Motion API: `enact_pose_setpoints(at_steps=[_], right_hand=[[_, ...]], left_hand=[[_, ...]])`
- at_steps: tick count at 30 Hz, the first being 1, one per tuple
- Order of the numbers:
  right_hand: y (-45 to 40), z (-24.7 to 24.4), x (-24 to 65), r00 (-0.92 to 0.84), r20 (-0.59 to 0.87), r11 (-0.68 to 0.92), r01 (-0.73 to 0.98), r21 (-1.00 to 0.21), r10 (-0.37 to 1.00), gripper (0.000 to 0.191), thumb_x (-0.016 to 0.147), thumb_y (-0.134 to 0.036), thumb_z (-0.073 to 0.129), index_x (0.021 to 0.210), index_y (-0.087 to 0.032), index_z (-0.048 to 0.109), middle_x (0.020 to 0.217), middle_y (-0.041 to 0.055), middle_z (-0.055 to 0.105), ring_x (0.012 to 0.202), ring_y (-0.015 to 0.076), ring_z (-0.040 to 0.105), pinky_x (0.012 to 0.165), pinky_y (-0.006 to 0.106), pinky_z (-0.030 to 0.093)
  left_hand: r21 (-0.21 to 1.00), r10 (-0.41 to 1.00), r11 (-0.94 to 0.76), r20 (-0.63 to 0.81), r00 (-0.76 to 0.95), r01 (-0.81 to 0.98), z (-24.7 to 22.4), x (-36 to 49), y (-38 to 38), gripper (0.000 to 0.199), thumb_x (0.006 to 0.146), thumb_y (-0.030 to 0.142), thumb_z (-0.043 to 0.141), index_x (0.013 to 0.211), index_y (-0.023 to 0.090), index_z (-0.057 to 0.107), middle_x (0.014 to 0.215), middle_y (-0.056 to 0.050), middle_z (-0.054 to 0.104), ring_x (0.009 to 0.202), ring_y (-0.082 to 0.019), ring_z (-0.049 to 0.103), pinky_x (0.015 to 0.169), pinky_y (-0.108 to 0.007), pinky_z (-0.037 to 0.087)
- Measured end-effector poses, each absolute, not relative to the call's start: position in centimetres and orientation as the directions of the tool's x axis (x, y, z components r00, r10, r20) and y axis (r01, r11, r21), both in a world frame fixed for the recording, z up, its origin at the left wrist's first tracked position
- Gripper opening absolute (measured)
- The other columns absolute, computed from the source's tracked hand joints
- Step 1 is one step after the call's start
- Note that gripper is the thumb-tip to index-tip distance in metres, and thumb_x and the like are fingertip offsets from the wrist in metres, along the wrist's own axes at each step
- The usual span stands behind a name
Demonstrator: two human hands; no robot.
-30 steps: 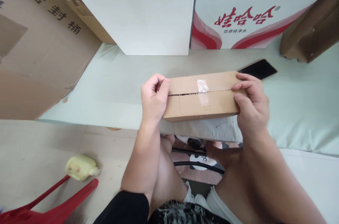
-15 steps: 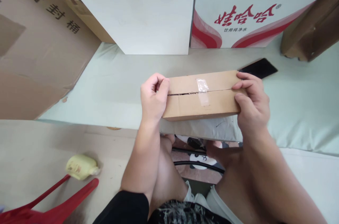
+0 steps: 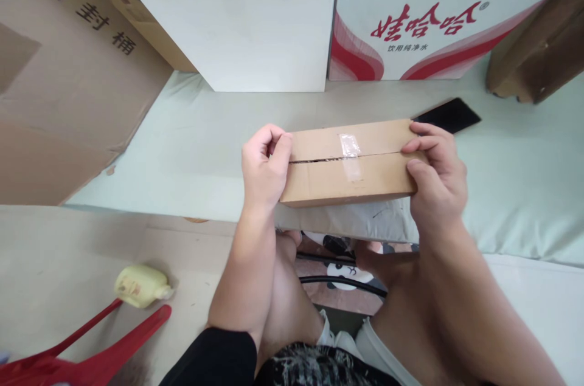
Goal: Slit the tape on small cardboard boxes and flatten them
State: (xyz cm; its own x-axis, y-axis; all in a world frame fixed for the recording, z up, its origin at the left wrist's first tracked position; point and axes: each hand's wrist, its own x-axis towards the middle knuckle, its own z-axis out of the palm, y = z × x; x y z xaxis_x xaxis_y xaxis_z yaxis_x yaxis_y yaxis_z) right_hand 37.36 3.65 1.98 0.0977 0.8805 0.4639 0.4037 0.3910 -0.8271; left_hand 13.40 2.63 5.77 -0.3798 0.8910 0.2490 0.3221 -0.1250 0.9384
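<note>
A small brown cardboard box (image 3: 319,182) is held at both ends near the front edge of a pale green padded surface (image 3: 201,149). Its two top flaps meet along a lengthwise seam, and a short strip of clear tape (image 3: 350,146) crosses that seam near the middle. My left hand (image 3: 267,164) grips the left end with curled fingers, thumb on top. At the right end my right hand (image 3: 438,170) has its thumb and fingers on the top and edge. Just behind that hand lies a black phone (image 3: 449,115). The box's underside is hidden.
White cartons (image 3: 255,39) and a red-and-white water carton (image 3: 410,27) stand along the back. A large cardboard box (image 3: 68,106) takes up the left. A brown cardboard piece (image 3: 529,58) is at right. On the floor are a yellow bottle (image 3: 141,286) and a red plastic item (image 3: 114,343).
Almost nothing differs. The view has shifted very slightly, and both hands keep the same grip on the taped box.
</note>
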Motion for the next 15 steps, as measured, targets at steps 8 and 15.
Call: enact_pose_setpoints(at_steps=[8, 15], right_hand=[[3.66, 1.83, 37.49, 0.094, 0.463, 0.388, 0.414, -0.823, 0.882, 0.011, 0.077, -0.022, 0.057, 0.085, -0.026, 0.063, 0.123, 0.0053, 0.068, 0.122, 0.0298, 0.062, 0.117, 0.059, 0.036], [3.63, 1.65, 37.52, 0.086, 0.467, 0.392, 0.423, -0.817, 0.880, 0.011, 0.079, -0.023, 0.055, 0.086, -0.027, 0.062, 0.125, 0.0050, 0.066, 0.126, 0.0306, 0.059, 0.117, 0.059, 0.036]], left_hand=[[0.935, 0.886, -0.143, 0.267, -0.378, 0.325, 5.71, 13.47, 2.53, 0.025, 0.083, 0.019, 0.058, 0.059, 0.020, 0.048, 0.061, 0.002, 0.042, 0.062, -0.013, 0.038, 0.058, -0.027, 0.035], [0.933, 0.887, -0.127, 0.258, -0.382, 0.336, 5.52, 13.39, 2.55, 0.025, 0.083, 0.021, 0.059, 0.061, 0.021, 0.047, 0.061, 0.002, 0.041, 0.062, -0.013, 0.037, 0.058, -0.028, 0.034]])
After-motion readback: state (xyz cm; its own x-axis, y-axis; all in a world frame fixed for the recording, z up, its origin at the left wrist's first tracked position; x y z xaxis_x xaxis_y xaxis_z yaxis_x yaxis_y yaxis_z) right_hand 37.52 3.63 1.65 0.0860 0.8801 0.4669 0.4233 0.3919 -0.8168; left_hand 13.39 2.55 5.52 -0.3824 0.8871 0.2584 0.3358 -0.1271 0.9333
